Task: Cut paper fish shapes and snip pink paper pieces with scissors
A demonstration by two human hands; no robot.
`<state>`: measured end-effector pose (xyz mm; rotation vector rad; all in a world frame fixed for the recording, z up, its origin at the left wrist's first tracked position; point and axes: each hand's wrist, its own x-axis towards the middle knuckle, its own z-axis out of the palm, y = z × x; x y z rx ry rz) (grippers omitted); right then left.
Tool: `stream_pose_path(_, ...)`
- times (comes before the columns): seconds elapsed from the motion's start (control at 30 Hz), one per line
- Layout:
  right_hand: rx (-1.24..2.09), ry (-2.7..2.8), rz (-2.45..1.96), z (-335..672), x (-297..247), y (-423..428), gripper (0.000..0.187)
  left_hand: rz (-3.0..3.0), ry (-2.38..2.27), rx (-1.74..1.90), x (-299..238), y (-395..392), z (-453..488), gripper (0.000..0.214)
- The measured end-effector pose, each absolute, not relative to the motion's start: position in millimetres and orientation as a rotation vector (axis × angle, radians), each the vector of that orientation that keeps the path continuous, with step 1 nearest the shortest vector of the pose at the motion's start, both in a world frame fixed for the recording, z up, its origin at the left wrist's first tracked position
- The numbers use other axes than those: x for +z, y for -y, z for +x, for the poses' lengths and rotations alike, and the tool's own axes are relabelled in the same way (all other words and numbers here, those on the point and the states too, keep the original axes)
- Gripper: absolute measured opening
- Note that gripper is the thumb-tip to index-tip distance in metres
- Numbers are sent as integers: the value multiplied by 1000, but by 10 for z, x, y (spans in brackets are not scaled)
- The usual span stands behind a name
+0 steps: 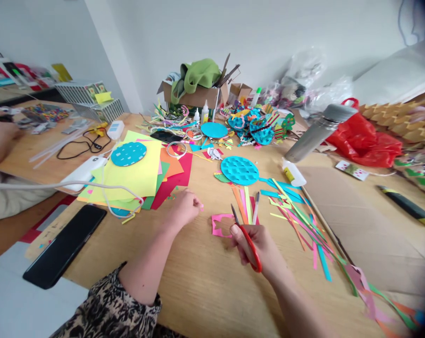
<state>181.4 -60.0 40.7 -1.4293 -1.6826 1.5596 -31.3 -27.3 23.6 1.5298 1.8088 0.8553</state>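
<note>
Fingers of the left hand (187, 209) are pinched together on a small pink scrap (201, 207); those of the right hand (256, 241) curl round red-handled scissors (252, 248). I find pink paper (216, 230) on the table (205, 291) beside the blades (234, 214), its middle already cut out. Coloured strips (248, 205) lie ready cut; how much cutting remains, I cannot tell.

The one camera over here is head-worn, facing forward and down past the left hand (185, 208) and right hand (265, 244), close above the table (198, 286), reaching the pale wall (265, 37) beyond.
</note>
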Motion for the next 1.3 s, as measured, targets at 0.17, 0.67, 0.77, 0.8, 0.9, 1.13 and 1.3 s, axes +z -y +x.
stream_pose_path(0.17, 1554, 1678, -1425, 1814, 392, 599, 58, 1708, -1808, 861, 255, 292, -321, 28)
stream_pose_path(0.67, 1153, 1212, -1357, 1845, 560, 619, 52, 1310, -1525, 925, 280, 306, -170, 14)
stream_pose_path(0.77, 1153, 1197, -1345, 1841, 535, 613, 52, 1122, -1437, 898, 339, 327, -146, 15)
stream_pose_path(0.8, 1149, 1192, -1345, 1842, 531, 612, 52, 1090, -1424, 884, 354, 333, -142, 16)
stream_pose_path(0.9, 1126, 1185, -1340, 1849, 531, 616, 52, 1044, -1405, 865, 373, 345, -137, 18)
stream_pose_path(1.13, 1122, 1181, -1325, 1855, 545, 627, 53, 1026, -1366, 866, 340, 338, -137, 14)
stream_pose_path(1.3, 1106, 1167, -1327, 1863, 547, 638, 53, 1087, -1287, 826, 348, 358, -137, 13)
